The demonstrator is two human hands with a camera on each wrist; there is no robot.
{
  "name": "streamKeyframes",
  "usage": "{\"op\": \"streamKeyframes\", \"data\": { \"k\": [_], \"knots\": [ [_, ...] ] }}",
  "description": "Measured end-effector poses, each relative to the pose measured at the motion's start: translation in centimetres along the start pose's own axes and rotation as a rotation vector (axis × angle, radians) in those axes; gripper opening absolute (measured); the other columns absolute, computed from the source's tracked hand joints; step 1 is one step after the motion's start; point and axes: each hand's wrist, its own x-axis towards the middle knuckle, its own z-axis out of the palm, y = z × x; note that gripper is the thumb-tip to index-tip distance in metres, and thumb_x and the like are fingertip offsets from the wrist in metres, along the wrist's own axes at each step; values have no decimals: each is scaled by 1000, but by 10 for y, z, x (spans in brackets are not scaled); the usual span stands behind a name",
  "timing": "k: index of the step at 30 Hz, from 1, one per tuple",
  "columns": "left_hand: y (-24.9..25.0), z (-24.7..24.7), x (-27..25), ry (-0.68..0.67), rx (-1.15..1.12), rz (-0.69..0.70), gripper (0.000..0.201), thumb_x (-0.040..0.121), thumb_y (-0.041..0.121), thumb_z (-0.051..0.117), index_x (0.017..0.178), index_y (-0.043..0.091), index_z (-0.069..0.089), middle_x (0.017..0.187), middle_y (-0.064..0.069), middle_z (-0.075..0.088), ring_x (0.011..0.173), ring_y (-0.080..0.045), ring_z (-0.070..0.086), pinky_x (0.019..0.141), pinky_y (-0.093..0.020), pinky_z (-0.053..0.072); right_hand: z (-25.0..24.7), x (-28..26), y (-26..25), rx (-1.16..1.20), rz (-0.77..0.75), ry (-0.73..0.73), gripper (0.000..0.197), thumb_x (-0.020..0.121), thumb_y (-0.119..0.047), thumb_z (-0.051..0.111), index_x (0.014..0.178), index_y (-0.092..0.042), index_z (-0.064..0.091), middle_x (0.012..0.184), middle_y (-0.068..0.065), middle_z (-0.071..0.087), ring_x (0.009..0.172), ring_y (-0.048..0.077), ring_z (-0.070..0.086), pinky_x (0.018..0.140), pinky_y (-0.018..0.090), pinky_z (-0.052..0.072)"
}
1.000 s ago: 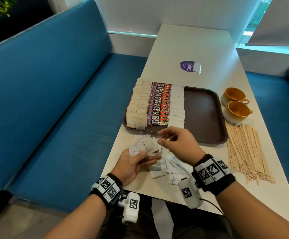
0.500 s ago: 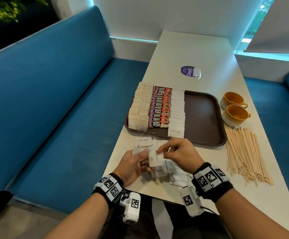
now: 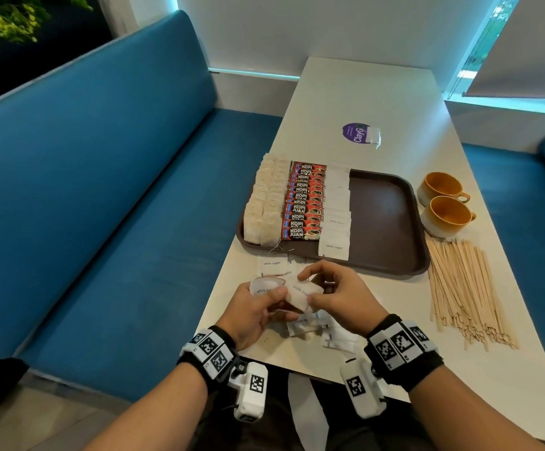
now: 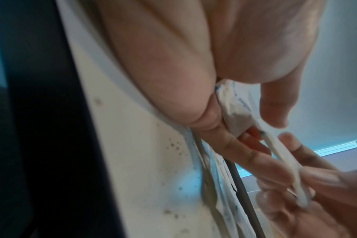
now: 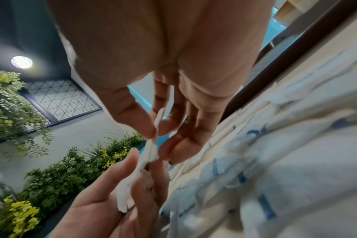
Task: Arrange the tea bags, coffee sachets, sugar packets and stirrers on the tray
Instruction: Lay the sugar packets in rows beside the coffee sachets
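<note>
Hands meet above the near edge of the surface. The left hand holds some sugar packets in curled fingers, and the right hand pinches one sugar packet between thumb and fingers. More loose packets lie under the hands. On the tray stand rows of tea bags, coffee sachets and sugar. Stirrers lie right of the tray.

Dark brown tray; red-and-black coffee sachets lettered in white; white sugar packets with blue print; pale cream tea bags; mustard-yellow cups; light tan wooden stirrers; blue bench; black-and-white checked wristbands.
</note>
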Motion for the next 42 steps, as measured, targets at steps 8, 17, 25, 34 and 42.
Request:
{"op": "streamKeyframes", "data": {
  "k": [8, 17, 25, 34, 42],
  "knots": [
    [-6, -5, 3, 4, 122, -9, 14, 81, 11, 82, 91, 4, 75, 78, -20, 67, 66, -26, 61, 61, -31, 49, -7, -1, -2, 21, -57, 170, 34, 82, 4, 75, 101, -24, 72, 92, 11, 69, 70, 22, 67, 71, 41, 63],
    [-2, 2, -1, 13, 44, 34, 24, 86, 1, 75, 107, -5, 65, 82, -21, 65, 70, -25, 66, 61, -30, 58, -15, -5, -5, 9, 27, 77, 23, 81, 3, 81, 99, -11, 80, 78, 1, 77, 66, 14, 71, 64, 20, 56],
    [2, 2, -4, 22, 36, 70, 41, 81, 3, 54, 118, -8, 66, 77, -28, 62, 68, -29, 62, 61, -27, 53, -55, 15, -13, 18, 10, 222, 35, 74, 2, 86, 106, -11, 79, 94, 12, 77, 81, 20, 76, 74, 17, 58],
    [1, 4, 3, 36, 44, 26, 43, 79, -1, 71, 119, -1, 57, 96, -26, 67, 82, -31, 72, 70, -31, 61, -146, 90, -29, 69, 21, 455, 23, 80, 0, 83, 98, -13, 77, 103, 8, 74, 89, 21, 76, 77, 30, 63],
    [11, 17, 11, -10, 256, -16, 49, 66, 17, 93, 109, 5, 73, 93, -21, 71, 85, -30, 69, 82, -35, 59, -194, 176, -12, 183, 186, 543, 26, 80, 5, 80, 97, -14, 78, 104, 10, 74, 86, 22, 77, 76, 30, 64]
  ]
}}
